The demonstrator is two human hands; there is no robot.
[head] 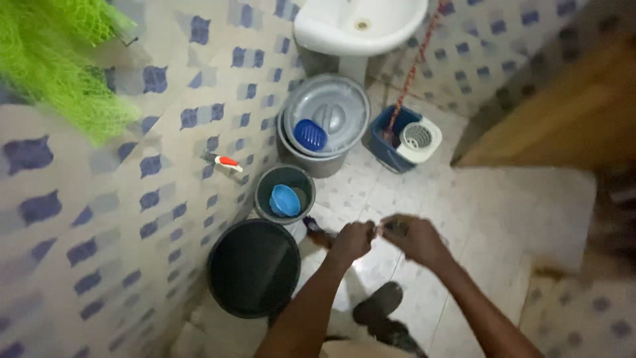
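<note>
Head view, looking down: small tiled bathroom, pale floor tiles [503, 199] underfoot, wall tiles with blue patches at left. Green net sponge [59, 59] hanging at top left. White washbasin [361, 26] at top, with a large grey lidded bin [324, 126] below it and a blue soap dish [310, 134] resting on the lid. Blue mop bucket [405, 138] with a white wringer just beside the bin, red-and-white mop handle leaning up from it. Wall tap [224, 161] with a red handle at left; under it a small grey bucket [285, 193] holding a blue scoop [285, 200]. Black bucket [254, 266] nearer the viewer, apparently dry inside. Wooden door [570, 113] at right. Dark sandal [377, 303] on the foot below.

Progress: nothing shows the buckets being filled or moved; tap untouched, mop in its bucket, work seemingly at an early stage.

Hands: left hand [352, 240] and right hand [412, 237] brought together over the floor, fingertips meeting, both curled closed around a small dark object [387, 229] pinched between them. Motion blur here; possibly a wrapper or small cap, cannot tell which.
</note>
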